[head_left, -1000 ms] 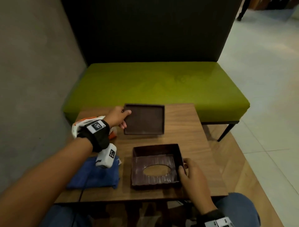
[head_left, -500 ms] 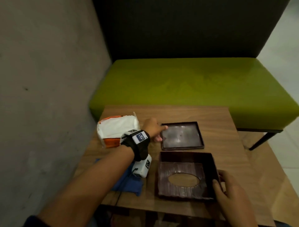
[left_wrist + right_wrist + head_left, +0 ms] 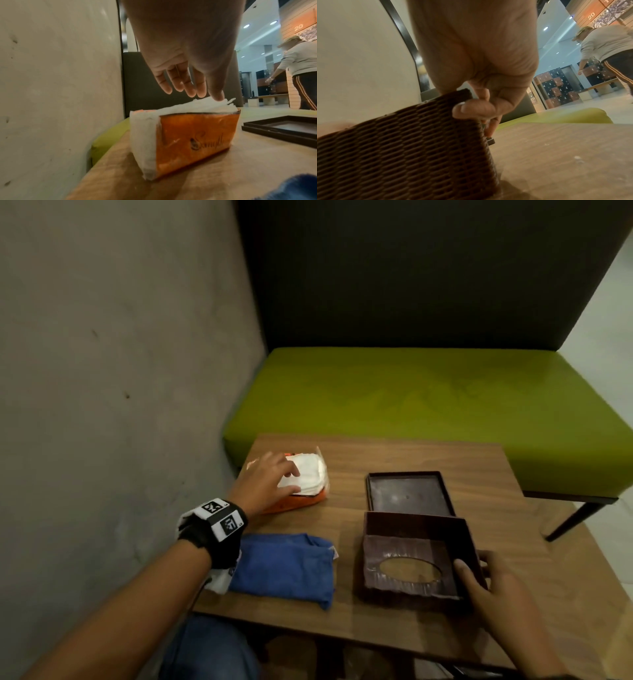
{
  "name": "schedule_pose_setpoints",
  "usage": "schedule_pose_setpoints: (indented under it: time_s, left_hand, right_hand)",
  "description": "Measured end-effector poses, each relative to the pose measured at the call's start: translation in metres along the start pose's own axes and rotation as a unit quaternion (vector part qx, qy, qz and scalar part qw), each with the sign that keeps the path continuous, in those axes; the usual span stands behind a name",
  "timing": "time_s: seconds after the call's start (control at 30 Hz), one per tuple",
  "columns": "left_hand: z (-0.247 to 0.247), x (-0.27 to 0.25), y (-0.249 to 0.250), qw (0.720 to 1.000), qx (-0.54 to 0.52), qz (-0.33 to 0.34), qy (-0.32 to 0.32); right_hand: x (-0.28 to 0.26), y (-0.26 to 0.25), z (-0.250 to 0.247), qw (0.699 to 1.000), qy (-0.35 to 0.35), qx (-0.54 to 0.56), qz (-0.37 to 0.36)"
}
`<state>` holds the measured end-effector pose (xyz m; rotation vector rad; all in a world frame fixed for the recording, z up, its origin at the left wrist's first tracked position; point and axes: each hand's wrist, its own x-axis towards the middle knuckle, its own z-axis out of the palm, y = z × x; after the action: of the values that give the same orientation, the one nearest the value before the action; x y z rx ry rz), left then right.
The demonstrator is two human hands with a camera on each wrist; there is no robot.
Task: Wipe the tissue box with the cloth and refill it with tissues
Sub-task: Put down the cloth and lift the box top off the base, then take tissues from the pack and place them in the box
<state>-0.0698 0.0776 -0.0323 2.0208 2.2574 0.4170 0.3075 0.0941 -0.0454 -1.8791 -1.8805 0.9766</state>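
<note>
The dark brown woven tissue box [image 3: 416,525] stands open on the table, its oval slot facing down. My right hand [image 3: 474,573] grips its right wall, thumb inside and fingers outside; the right wrist view shows the hand [image 3: 479,108] curled round the woven wall [image 3: 402,148]. The box's flat bottom panel [image 3: 407,491] lies just behind it. An orange pack of white tissues [image 3: 308,487] sits at the back left. My left hand [image 3: 284,477] lies over it with fingers spread. In the left wrist view the thumb [image 3: 217,96] touches the top tissues [image 3: 188,135]. A folded blue cloth [image 3: 284,566] lies left of the box.
The small wooden table [image 3: 376,453] stands against a grey wall [image 3: 102,371] on the left. A green bench [image 3: 428,398] with a dark back runs behind it. In the wrist views a person [image 3: 298,60] walks far off at the right.
My left hand has left the bottom panel and moved left onto the tissue pack. The right hand has kept its hold on the box wall. The head view has swung left.
</note>
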Motion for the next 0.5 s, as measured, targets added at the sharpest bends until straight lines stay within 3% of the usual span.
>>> schedule_pose_setpoints:
  time_s: [0.37,0.5]
  left_hand:
    - [0.019,0.019,0.017,0.990,0.134,-0.018,-0.045]
    - [0.021,0.023,0.016,0.994,0.105,-0.015,0.002]
  right_hand:
    - [-0.003,0.004,-0.001,1.000,0.003,0.002,-0.013]
    - [-0.003,0.007,-0.001,1.000,-0.001,0.007,-0.017]
